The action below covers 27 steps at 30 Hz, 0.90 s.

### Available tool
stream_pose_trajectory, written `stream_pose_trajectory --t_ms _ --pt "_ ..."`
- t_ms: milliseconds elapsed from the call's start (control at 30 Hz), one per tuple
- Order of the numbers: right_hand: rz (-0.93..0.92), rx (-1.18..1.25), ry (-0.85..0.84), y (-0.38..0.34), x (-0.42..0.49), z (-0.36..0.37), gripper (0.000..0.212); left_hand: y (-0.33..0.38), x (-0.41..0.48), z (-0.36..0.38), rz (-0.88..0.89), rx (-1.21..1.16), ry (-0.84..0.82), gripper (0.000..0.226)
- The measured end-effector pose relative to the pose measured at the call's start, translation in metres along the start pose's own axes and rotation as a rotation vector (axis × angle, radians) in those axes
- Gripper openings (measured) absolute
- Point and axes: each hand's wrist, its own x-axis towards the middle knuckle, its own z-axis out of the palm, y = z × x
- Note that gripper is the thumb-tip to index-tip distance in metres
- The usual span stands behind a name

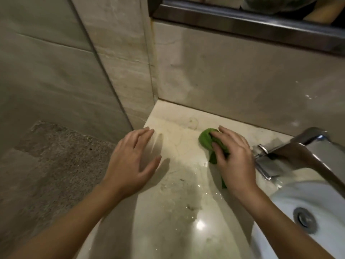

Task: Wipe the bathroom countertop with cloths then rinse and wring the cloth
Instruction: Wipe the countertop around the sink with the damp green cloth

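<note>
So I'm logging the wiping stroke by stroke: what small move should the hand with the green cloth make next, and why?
Probably draw the right hand, pressing the green cloth, toward the person over the countertop; water drops and dark specks lie there, while the left hand is spread open at the counter's left edge.

A single head-worn wide-angle camera looks forward and steeply down, close over the left end of the marble countertop. Both forearms reach in from the bottom edge. The countertop's far left corner sits mid-frame; the white basin and chrome faucet crowd the right edge, the mirror frame runs along the top, and the floor fills the left.
</note>
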Motion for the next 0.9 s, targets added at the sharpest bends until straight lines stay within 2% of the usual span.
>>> stream_pose_trajectory --t_ms 133,233,367,533,633,767,833,900 --pt "-0.077 -0.054 -0.031 -0.001 0.004 0.011 0.036 0.002 0.04 0.018 0.079 0.056 -0.096 0.07" --pt "-0.124 -0.042 -0.059 0.009 0.007 0.009 0.038 -0.004 0.046 0.027 0.105 0.064 -0.103 0.069" --pt "0.04 -0.011 0.073 0.016 0.047 0.019 0.039 -0.004 0.045 0.027 0.103 0.018 -0.071 0.061" --pt "-0.122 0.089 -0.162 -0.008 -0.007 0.014 0.034 -0.003 0.045 0.026 0.111 -0.004 -0.069 0.057" --pt "-0.153 0.062 -0.114 0.007 -0.029 -0.009 0.039 -0.003 0.045 0.026 0.11 0.006 -0.071 0.057" --pt "0.027 0.006 -0.033 0.015 0.03 0.011 0.037 -0.005 0.046 0.028 0.11 0.009 -0.061 0.054" --pt "0.013 0.095 -0.076 -0.002 0.035 0.024 0.031 -0.005 0.046 0.029 0.113 0.001 -0.056 0.053" --pt "-0.098 0.125 -0.2 -0.013 0.002 0.022 0.02 -0.006 0.045 0.028 0.111 -0.01 -0.06 0.053"
